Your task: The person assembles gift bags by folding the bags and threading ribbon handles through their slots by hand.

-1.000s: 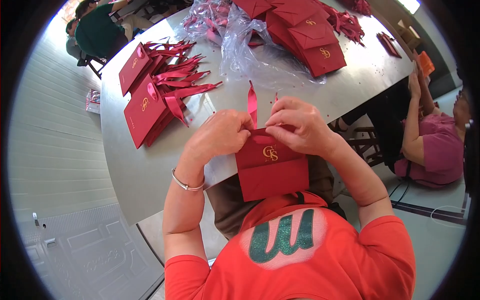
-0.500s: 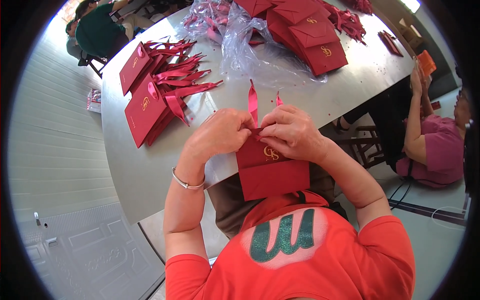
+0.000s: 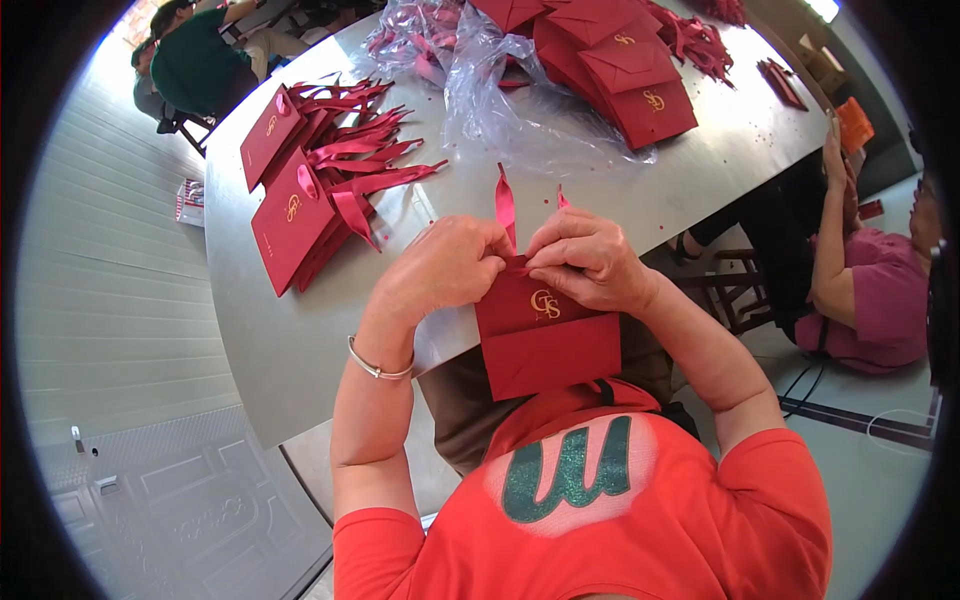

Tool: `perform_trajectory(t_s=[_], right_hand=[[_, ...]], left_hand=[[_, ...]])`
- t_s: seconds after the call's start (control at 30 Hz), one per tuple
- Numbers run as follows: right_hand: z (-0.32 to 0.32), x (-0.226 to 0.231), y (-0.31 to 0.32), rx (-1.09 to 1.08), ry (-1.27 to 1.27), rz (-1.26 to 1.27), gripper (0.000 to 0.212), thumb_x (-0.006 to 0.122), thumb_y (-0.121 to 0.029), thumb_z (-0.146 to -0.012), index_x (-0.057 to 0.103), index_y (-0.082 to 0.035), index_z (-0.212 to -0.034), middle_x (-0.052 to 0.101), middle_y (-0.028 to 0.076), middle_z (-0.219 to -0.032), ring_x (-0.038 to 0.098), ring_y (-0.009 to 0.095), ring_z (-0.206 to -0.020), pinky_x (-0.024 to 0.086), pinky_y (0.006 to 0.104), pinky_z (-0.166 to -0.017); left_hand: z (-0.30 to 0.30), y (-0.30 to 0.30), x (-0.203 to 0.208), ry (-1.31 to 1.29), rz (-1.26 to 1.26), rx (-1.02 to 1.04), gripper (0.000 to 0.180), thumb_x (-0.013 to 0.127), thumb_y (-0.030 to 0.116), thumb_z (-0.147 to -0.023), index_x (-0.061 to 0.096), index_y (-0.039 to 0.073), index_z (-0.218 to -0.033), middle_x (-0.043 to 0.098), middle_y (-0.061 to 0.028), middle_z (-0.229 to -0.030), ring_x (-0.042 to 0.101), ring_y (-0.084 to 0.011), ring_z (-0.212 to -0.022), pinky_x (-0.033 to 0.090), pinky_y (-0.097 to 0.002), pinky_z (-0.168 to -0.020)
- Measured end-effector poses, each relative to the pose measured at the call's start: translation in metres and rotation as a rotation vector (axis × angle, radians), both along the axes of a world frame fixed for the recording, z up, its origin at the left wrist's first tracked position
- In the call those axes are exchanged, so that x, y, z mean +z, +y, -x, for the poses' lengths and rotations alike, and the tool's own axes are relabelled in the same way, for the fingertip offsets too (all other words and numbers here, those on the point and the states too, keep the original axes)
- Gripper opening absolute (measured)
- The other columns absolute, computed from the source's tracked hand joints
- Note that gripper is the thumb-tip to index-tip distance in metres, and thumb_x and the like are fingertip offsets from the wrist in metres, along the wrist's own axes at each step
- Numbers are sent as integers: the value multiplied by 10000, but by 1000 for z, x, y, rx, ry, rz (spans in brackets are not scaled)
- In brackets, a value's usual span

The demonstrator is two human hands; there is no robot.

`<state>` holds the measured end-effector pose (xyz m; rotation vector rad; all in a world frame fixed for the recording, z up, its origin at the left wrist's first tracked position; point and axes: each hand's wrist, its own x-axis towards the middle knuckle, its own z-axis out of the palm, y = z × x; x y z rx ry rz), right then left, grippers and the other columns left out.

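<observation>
A flat dark red paper gift bag point(image 3: 550, 350) with a gold mark hangs over the table's near edge, close to my body. At its upper edge my left hand point(image 3: 455, 262) is closed, thumb and fingertips pinched together on the bag. Beside it my right hand point(image 3: 592, 262) also pinches that edge, almost touching the left. A pink-red satin ribbon point(image 3: 505, 205) stands up between my hands, and another ribbon end shows behind my right fingers. The exact spot where my fingertips meet the bag and ribbon is partly hidden.
Stacked red bags point(image 3: 290, 220) with ribbon handles lie at the left of the metal table point(image 3: 250, 340). At the back, more red bags point(image 3: 640, 75) lie against crumpled clear plastic point(image 3: 510, 120). A person in a pink shirt point(image 3: 885, 290) sits at the right; a person in green point(image 3: 200, 65) sits far left.
Both hands keep their pinch at the bag's upper edge, with only slight finger movement. The bag's front tilts slightly, and the whole view shifts a little.
</observation>
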<state>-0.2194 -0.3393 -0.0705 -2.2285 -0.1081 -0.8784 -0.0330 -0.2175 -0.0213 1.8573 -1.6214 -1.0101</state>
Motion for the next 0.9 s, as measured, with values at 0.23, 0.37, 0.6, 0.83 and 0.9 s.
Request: perform_trajectory(t_s=[0.23, 0.37, 0.6, 0.83, 0.9], right_hand=[[-1, 0, -4, 76, -13, -10, 134, 797, 4, -734, 704, -41, -820, 696, 72, -887, 636, 248, -808, 512, 354, -747], [0, 1, -5, 108, 3, -33, 128, 801, -6, -740, 696, -38, -808, 707, 65, -869, 638, 264, -821, 512, 353, -763], [0, 1, -7, 143, 6, -30, 127, 802, -23, -744, 690, -42, -803, 712, 57, -864, 637, 268, -826, 509, 371, -775], [2, 2, -8, 167, 23, -56, 137, 799, -19, -738, 690, -40, -818, 710, 63, -870, 643, 271, -836, 508, 371, -782], [1, 3, -5, 110, 33, -101, 130, 789, -17, -743, 696, -31, -833, 707, 76, -888, 650, 263, -847, 513, 367, -783]], left_hand=[[0, -1, -1, 10, 4, 14, 119, 586, -10, -838, 641, -71, -925, 650, -120, -660, 617, -159, -515, 483, -322, -522], [1, 0, 1, -14, -8, 22, 114, 593, -12, -836, 641, -73, -919, 647, -121, -653, 615, -160, -514, 482, -322, -519], [2, 0, 1, -9, -7, 39, 106, 598, -9, -837, 643, -69, -911, 644, -115, -653, 610, -155, -513, 481, -322, -518], [1, -1, 0, -32, -15, 40, 118, 595, -4, -832, 652, -60, -919, 654, -122, -668, 614, -162, -521, 486, -326, -528], [0, 0, -1, -39, -7, 34, 121, 591, -5, -830, 654, -58, -920, 657, -128, -672, 617, -166, -521, 486, -330, -527]])
